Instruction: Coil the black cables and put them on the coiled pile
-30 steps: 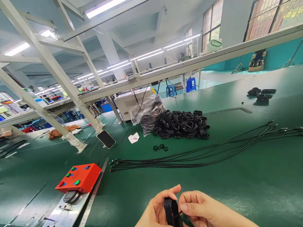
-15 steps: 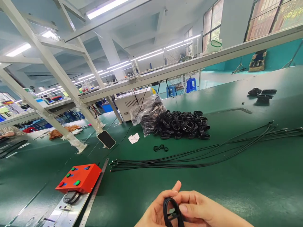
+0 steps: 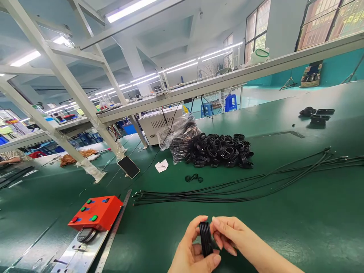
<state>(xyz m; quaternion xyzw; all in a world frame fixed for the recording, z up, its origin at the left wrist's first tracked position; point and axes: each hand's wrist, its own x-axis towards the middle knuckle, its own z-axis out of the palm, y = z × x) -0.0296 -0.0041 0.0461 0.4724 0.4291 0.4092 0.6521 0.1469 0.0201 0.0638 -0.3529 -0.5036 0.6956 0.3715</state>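
A coiled black cable [image 3: 206, 239] stands on edge in my left hand [image 3: 189, 250], whose fingers and thumb are wrapped around it. My right hand [image 3: 231, 233] is right beside the coil, thumb and forefinger pinched together at its upper right edge. What lies between those two fingertips is hidden. Just beyond my hands, several long straight black cables [image 3: 199, 197] stretch across the green table [image 3: 159, 223]. A large pile of coiled black cables [image 3: 224, 151] sits farther back.
To the left are a red box with buttons [image 3: 96, 212], a metal ruler [image 3: 113, 231] and a metal plate [image 3: 79, 252]. A phone [image 3: 129, 167] leans by a post. Small black rings [image 3: 194, 178] lie near the pile, and a few black coils [image 3: 318, 119] at the far right.
The coil has turned from showing its open loop to showing its edge. My right hand has shifted slightly up and away, its fingers now only at the coil's edge.
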